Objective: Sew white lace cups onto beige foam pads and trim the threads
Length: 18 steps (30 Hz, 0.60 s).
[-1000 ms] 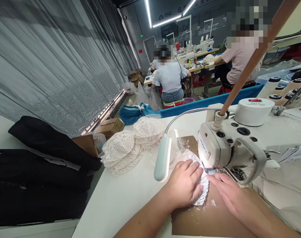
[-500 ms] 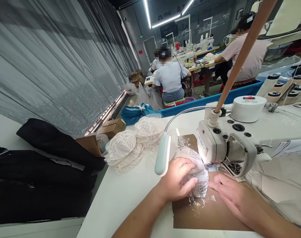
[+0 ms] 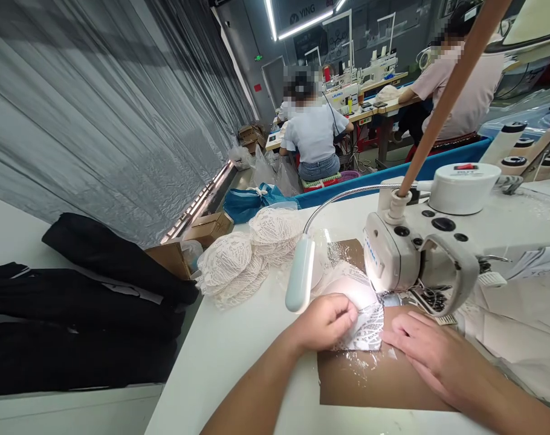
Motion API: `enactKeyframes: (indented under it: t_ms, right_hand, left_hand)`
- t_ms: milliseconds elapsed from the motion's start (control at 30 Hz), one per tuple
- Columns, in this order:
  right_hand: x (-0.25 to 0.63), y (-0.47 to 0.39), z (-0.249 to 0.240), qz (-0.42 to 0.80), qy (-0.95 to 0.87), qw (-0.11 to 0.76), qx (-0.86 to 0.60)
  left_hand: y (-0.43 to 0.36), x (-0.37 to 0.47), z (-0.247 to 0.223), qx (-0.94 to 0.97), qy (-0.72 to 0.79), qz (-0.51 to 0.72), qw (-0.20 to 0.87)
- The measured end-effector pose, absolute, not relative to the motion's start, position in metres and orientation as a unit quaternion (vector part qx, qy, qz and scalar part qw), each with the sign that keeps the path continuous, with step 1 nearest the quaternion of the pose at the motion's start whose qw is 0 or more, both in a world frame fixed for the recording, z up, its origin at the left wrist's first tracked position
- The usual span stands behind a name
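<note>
A white lace bra cup with a smooth pale lining lies on a brown sheet, its upper edge beside the head of a white sewing machine. My left hand is closed on the cup's left side, thumb against curled fingers. On the right, my right hand rests on the brown sheet with its index finger stretched out; the fingertip meets the cup's right edge. The needle area is mostly hidden behind the machine head.
Stacked lace cups lie on the white table left of a lamp on a bent metal neck. Pale fabric spreads at right. Thread cones stand behind the machine. Dark clothes lie far left. Two co-workers sit at machines beyond.
My left hand has curled its fingers in and now grips the cup, whose smooth lining shows more. My right hand stays at the cup's edge. The whole view has shifted slightly.
</note>
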State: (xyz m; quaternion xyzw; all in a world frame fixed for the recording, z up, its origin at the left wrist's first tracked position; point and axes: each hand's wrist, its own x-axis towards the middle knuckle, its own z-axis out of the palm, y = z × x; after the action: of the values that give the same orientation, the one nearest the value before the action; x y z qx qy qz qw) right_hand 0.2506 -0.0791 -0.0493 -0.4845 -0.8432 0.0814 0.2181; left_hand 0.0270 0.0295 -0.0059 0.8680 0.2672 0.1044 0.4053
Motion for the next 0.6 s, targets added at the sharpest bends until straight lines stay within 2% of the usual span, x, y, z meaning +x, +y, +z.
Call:
enactKeyframes:
  t_ms: [100,367,500,600]
  right_hand:
    - [0.252,-0.079,-0.05,0.08,-0.846,0.21,-0.484]
    - [0.253,-0.078,-0.051,0.066,-0.841,0.194,-0.5]
    - [0.251,-0.077,-0.054,0.047,-0.832,0.186,-0.521]
    - [0.25,-0.077,-0.054,0.053,-0.82,0.192,-0.536]
  left_hand:
    - [0.033,0.022,-0.001,0.845,0.248,0.085,0.466]
    - [0.022,0.021,0.009,0.846,0.217,0.07,0.482]
    - [0.022,0.029,0.009,0.895,0.203,0.181,0.354]
    - [0.023,0.038,0.003,0.937,0.151,0.198,0.245]
